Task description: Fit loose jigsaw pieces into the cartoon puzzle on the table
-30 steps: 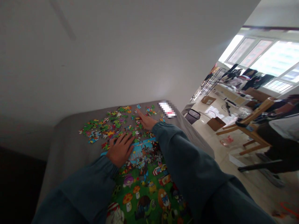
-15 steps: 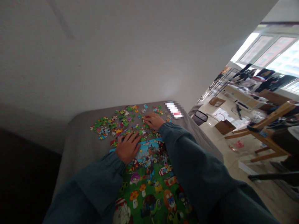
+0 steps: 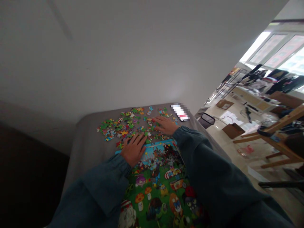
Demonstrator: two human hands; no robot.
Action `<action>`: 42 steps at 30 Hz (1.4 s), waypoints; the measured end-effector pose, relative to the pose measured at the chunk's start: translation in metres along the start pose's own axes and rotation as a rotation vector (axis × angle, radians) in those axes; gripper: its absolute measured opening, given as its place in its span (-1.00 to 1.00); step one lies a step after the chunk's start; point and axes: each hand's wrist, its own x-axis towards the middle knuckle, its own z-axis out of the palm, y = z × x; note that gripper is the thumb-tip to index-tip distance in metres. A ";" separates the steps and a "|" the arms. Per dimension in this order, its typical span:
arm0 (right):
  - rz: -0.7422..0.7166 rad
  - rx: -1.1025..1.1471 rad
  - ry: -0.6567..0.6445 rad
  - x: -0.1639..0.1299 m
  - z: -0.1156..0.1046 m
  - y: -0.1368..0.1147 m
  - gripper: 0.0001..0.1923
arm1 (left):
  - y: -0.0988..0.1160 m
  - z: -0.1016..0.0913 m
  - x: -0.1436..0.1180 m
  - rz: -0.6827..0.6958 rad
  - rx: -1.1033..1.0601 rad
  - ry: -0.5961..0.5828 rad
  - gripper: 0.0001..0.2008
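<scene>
Grey cloth covers the worktop (image 3: 83, 148), which is set against a plain white wall. Loose puzzle pieces (image 3: 123, 123) are scattered at its far end, beyond the assembled puzzle picture (image 3: 159, 186). The left hand (image 3: 134, 148) is laid flat, fingers spread, on the picture's far edge. The right hand (image 3: 166, 125) is extended further out, palm down, fingers apart, resting among the pieces, and is thus nearer to them. Nothing is gripped.
</scene>
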 end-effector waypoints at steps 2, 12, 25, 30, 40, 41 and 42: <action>-0.047 0.076 0.006 -0.015 -0.006 0.012 -0.47 | 0.001 -0.001 -0.001 -0.001 -0.020 0.002 -0.45; 0.219 0.359 0.479 -0.074 0.022 0.045 -0.65 | -0.011 -0.025 0.000 -0.014 -0.060 0.013 -0.50; 0.207 0.436 0.494 -0.083 0.025 0.035 -0.63 | -0.120 -0.083 -0.028 -0.640 0.029 0.068 -0.46; 0.205 0.451 0.465 -0.084 0.025 0.035 -0.64 | -0.119 -0.067 -0.026 -0.489 0.055 0.050 -0.52; 0.224 0.457 0.437 -0.083 0.025 0.035 -0.65 | -0.129 -0.044 -0.034 -0.383 0.116 0.063 -0.41; 0.231 0.457 0.431 -0.083 0.024 0.035 -0.65 | -0.128 -0.045 -0.033 -0.391 0.117 0.073 -0.40; 0.236 0.457 0.428 -0.083 0.024 0.035 -0.65 | -0.128 -0.046 -0.033 -0.405 0.114 0.086 -0.39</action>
